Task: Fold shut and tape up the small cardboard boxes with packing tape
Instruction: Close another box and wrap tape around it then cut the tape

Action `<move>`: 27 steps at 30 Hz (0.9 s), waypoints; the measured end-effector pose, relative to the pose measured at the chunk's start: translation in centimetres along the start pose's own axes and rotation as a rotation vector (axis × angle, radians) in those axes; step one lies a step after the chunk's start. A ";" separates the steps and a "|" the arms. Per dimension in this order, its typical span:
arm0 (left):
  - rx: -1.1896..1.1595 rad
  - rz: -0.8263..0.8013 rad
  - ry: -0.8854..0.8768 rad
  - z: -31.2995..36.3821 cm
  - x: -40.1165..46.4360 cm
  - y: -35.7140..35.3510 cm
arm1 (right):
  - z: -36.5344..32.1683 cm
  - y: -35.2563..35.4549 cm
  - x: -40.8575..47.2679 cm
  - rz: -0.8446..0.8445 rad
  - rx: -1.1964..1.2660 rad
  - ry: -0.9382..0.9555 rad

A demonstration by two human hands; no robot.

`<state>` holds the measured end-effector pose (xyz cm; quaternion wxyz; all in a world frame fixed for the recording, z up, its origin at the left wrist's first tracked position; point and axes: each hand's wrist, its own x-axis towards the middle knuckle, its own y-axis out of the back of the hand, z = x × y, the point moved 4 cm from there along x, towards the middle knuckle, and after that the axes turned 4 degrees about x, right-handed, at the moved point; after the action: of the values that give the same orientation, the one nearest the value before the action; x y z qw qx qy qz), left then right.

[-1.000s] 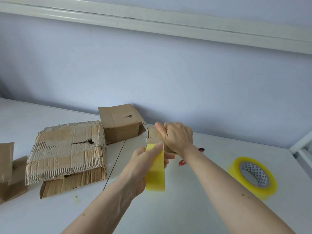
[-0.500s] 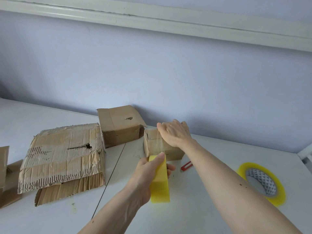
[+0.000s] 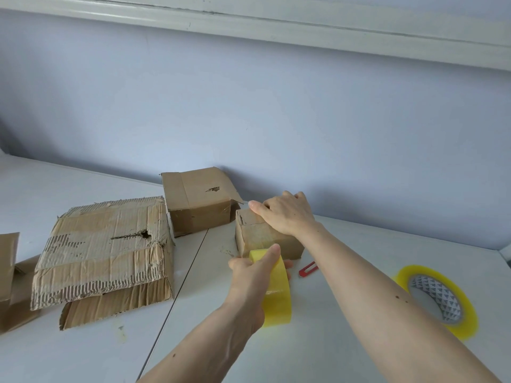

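While right hand presses flat on small box, left hand grips tape roll — just beside box's near edge.

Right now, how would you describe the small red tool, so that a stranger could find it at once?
Start at the white table below the lilac wall. Go to the small cardboard box under the right hand. The red tool lies flat just in front of that box's right corner, partly hidden by the right forearm; it is the only red thing there.

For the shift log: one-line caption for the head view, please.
Left hand holds a yellow tape roll at the small cardboard box, right hand pressing its top.
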<state>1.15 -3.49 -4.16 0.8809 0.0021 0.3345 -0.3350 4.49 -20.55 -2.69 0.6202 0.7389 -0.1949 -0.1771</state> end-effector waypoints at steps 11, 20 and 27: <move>-0.010 -0.100 -0.086 0.7 -0.6 0.3 | -2.7 0.5 -1.5 0.139 0.236 -0.036; 0.065 -0.124 -0.172 -0.2 -1.4 1.1 | -3.1 -0.8 -1.6 0.024 0.114 -0.111; 0.023 -0.161 -0.145 -0.5 -1.6 1.3 | -2.9 0.0 -2.3 0.250 0.300 -0.095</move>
<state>0.74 -1.49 -3.88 0.8728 -0.0388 0.2651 -0.4080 3.98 -16.92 -2.13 0.5106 0.7838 -0.3384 -0.1025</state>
